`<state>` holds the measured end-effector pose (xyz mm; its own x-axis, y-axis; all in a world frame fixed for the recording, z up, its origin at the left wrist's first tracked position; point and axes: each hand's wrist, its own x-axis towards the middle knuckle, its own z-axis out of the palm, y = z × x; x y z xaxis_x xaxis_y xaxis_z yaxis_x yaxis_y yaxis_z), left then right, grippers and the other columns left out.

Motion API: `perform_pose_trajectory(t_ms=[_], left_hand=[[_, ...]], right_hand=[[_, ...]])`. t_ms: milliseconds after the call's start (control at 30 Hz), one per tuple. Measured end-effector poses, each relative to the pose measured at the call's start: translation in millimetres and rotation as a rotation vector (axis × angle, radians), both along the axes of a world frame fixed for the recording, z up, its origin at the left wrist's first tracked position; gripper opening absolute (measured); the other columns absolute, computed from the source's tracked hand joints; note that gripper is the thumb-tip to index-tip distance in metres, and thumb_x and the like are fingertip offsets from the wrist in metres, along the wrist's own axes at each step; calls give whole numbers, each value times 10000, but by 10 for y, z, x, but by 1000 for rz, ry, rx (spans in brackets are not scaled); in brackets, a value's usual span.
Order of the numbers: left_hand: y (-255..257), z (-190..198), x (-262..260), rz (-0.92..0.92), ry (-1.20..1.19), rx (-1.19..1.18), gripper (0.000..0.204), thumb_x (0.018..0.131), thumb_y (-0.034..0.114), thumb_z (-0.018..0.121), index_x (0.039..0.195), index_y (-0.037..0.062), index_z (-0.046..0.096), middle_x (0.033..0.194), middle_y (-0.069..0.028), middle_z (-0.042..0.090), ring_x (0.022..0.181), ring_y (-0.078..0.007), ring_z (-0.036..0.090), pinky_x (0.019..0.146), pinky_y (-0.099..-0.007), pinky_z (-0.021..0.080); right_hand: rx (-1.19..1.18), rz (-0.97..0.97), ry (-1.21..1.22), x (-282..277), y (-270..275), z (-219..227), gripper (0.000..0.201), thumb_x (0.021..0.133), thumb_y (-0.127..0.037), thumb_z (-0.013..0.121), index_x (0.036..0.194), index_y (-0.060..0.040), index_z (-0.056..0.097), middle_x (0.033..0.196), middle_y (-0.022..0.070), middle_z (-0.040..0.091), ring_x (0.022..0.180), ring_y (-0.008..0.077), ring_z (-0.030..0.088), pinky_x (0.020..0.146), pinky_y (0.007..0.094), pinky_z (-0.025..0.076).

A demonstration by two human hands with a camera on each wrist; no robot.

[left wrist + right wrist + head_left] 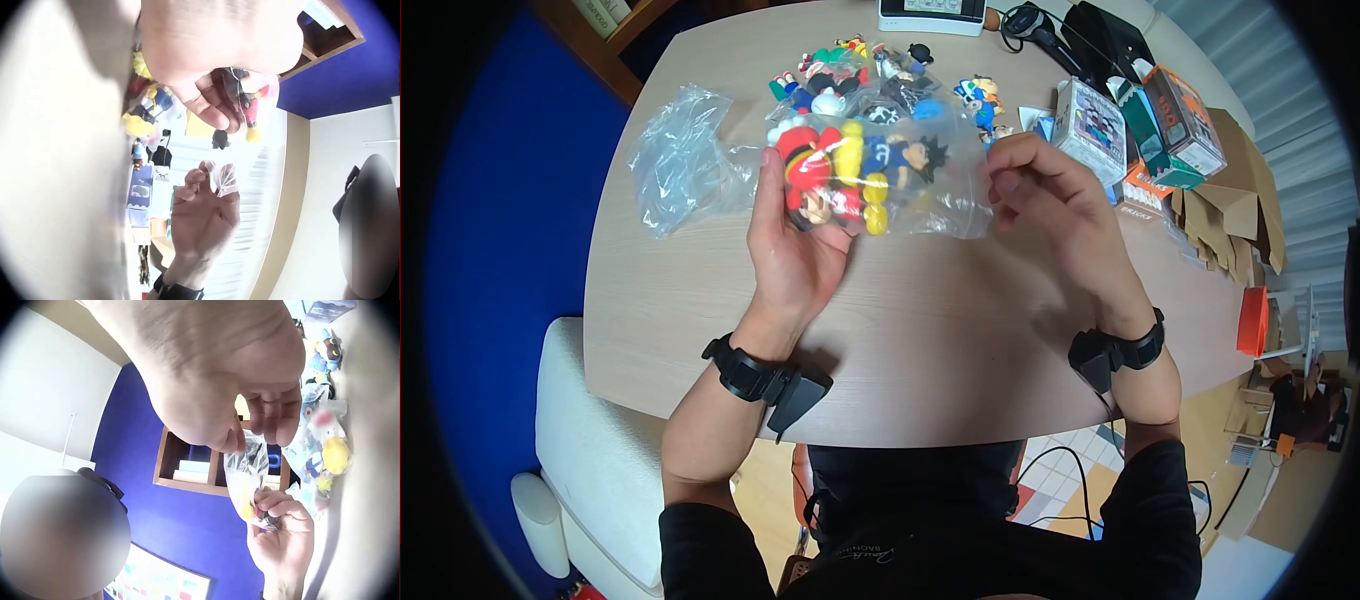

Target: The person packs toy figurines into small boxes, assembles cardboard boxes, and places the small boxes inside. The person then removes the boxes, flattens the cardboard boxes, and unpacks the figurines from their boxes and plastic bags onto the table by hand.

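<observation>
A clear plastic bag [955, 200] is held up over the table, with toy figures inside. One figure [805, 165] is red and black with yellow shoes; another figure [900, 160] wears blue and has spiky black hair. My left hand [795, 255] grips the bag's left end, thumb in front and fingers behind. At the opposite end, my right hand [1055, 205] pinches the bag's edge between thumb and fingers. In the left wrist view, the right hand [206, 215] has a crumpled corner of plastic at its fingertips. The right wrist view shows the left hand [284, 531] curled round the bag's lower part.
Several bagged figures [830, 75] lie behind the bag. An emptied-looking clear bag [680, 160] is at the left. Small figures [980, 100], a white box [1090, 130], an orange box [1185, 120] and torn cardboard [1220, 215] are toward the right. A black handheld scanner [1040, 35] is at the back.
</observation>
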<state>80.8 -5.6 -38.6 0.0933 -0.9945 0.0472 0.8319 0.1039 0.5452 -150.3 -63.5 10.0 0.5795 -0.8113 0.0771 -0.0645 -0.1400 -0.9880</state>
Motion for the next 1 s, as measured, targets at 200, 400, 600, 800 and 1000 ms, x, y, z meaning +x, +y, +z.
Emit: perform_pose_trajectory(t_ms=[200, 400, 600, 800, 1000], left_hand=[[44, -149, 11, -76, 45, -57, 475, 1032, 403, 364, 1337, 48, 443, 1338, -132, 528, 1241, -261, 518, 1069, -441, 397], [98, -145, 35, -120, 10, -131, 492, 1008, 384, 416, 1335, 17, 443, 1310, -147, 544, 1224, -279, 528, 1067, -445, 390], [154, -216, 64, -209, -110, -120, 478, 989, 379, 442, 1279, 3, 490, 1239, -140, 588, 1159, -261, 565, 1025, -420, 423], [199, -207, 79, -181, -212, -104, 484, 966, 393, 462, 1244, -1, 515, 1192, -142, 609, 1102, -249, 593, 985, -408, 453], [169, -197, 21, -68, -245, 34, 477, 983, 435, 433, 1165, 9, 547, 1130, -148, 631, 1047, -249, 620, 933, -398, 491]], right_hand=[[91, 114, -153, 55, -3, -354, 219, 935, -54, 551, 1141, -14, 615, 1125, 29, 613, 922, 89, 578, 782, 241, 475], [278, 205, -210, 109, 9, -514, 357, 940, -197, 626, 1254, -35, 572, 1043, 16, 641, 869, 70, 582, 723, 229, 487], [343, 241, -171, 149, 68, -533, 455, 918, -249, 663, 1305, -51, 527, 952, 3, 627, 807, 63, 571, 643, 217, 477], [385, 257, -143, 139, 51, -626, 485, 888, -255, 702, 1286, -42, 524, 968, 24, 638, 808, 70, 571, 662, 229, 472], [358, 235, -243, 173, 84, -696, 425, 886, -197, 698, 1252, -32, 559, 960, 23, 650, 802, 66, 580, 699, 230, 480]])
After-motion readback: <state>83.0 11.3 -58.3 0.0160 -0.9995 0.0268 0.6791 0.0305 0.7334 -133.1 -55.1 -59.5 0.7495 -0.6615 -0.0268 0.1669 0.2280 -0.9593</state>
